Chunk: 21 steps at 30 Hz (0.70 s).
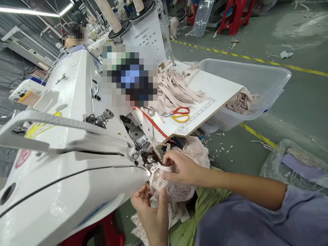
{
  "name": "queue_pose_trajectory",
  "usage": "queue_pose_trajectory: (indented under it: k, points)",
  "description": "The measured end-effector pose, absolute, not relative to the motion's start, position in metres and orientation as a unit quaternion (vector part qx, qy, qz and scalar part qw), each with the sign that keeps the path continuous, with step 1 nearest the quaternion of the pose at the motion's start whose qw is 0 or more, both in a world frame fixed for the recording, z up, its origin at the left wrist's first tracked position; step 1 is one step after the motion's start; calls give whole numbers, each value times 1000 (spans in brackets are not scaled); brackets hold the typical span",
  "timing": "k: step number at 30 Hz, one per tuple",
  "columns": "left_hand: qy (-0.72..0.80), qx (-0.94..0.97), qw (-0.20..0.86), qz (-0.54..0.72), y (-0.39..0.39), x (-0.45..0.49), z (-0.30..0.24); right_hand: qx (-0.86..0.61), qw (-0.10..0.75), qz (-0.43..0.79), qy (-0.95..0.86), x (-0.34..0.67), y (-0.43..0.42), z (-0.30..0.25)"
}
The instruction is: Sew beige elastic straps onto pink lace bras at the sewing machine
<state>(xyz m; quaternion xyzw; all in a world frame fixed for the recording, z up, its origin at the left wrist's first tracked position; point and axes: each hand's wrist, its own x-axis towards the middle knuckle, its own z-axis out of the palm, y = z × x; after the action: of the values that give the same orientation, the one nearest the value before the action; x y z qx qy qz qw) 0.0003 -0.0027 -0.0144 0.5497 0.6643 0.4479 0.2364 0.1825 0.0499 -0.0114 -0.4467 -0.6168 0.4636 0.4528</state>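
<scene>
My left hand (153, 208) comes up from the bottom, its thumb and curled fingers closed on the lower edge of a pale beige lace bra (179, 193). From the right reaches my right hand (183, 167), pinching the bra's upper edge between thumb and forefinger. Between the hands, a lace part of the bra lies at the needle end of a white sewing machine (102, 191), close to its presser foot (155, 167). More beige lace pieces (194, 148) hang beyond my right hand. The fabric hides some of my left fingertips.
Beige straps (176, 89) lie heaped on a white table (220, 87), near scissors (181, 114) with red and yellow handles. A clear plastic bin (266, 73) stands beyond, holding a bundle of strips (239, 102). Red stools (234, 17) stand farther back; a plastic bag (294, 164) lies right.
</scene>
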Motion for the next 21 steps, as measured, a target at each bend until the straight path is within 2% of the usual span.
queue_pose_trajectory:
  k: [6, 10, 15, 21]
  points:
    - [605, 482, 375, 510, -22, 19, -5, -419, 428, 572, -560, 197, 47, -10]
    - [575, 468, 471, 478, -39, 27, -4, -394, 373, 649, -534, 218, 33, -11]
    - [545, 451, 555, 438, -40, 22, -7, -404, 357, 674, -505, 231, 12, -7]
    - [519, 373, 653, 407, -30, 36, 2, -385, 344, 645, -564, 230, -1, 0]
